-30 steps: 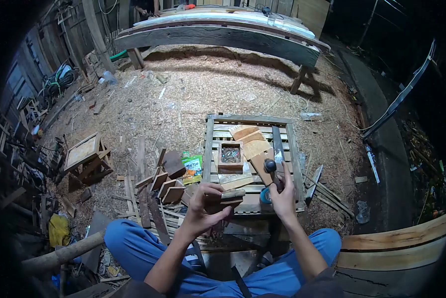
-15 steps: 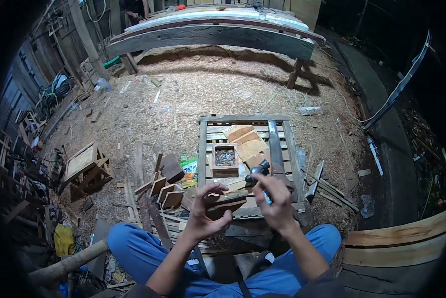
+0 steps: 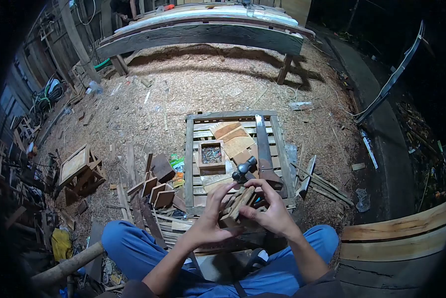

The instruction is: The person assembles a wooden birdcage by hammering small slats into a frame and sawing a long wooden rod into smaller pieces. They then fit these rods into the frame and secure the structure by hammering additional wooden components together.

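Observation:
My left hand [image 3: 215,213] and my right hand [image 3: 270,211] grip a small wooden piece [image 3: 240,204] between them, above the near edge of a slatted wooden frame [image 3: 189,164]. Just beyond my fingers, a hammer [image 3: 243,169] with a dark metal head rests on the frame. A square wooden box [image 3: 211,155] of small metal bits stands on the slats, beside flat light-brown pieces [image 3: 237,144]. Along the frame's right side lies a handsaw [image 3: 264,149].
A long bench [image 3: 203,38] stands at the back, with a person's arm [image 3: 133,9] at its left end. Wood offcuts [image 3: 158,191] and a small wooden stool [image 3: 79,166] are at the left. Planks [image 3: 401,231] lie at the right.
My hands have come together around the wooden piece. The hammer is out of my right hand and rests on the frame. The view has shifted slightly.

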### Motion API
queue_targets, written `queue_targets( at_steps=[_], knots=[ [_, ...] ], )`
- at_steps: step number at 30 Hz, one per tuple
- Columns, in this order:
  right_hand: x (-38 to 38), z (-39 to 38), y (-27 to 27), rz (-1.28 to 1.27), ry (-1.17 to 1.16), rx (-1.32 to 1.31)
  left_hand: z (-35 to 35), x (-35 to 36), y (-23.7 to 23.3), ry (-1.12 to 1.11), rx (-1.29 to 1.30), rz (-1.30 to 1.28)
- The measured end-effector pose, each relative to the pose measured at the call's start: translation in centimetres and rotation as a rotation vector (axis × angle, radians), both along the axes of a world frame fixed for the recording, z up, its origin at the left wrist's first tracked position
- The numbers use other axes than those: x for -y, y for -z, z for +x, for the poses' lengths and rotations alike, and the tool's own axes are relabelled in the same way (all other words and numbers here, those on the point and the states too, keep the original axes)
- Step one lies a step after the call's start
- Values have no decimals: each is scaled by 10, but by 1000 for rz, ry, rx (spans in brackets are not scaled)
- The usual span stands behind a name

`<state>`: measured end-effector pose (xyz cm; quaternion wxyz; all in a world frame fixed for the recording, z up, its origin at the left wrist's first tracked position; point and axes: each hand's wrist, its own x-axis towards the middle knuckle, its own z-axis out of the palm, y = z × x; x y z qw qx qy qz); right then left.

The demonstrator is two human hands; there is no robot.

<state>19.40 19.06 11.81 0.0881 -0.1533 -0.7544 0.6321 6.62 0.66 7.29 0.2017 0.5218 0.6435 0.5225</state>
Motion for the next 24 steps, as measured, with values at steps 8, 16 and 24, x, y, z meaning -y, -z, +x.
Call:
queue_targets(
  at_steps=[8,16,24],
  knots=[
    [-15,10,16,31,-140,-71,-21,-8,22,235,93,-179],
    [-25,6,3,123,-13,-209,-25,-9,-55,-191,-803,-331],
    [-15,8,25,74,110,-59,-9,-9,-20,-322,-781,-239]
  ],
)
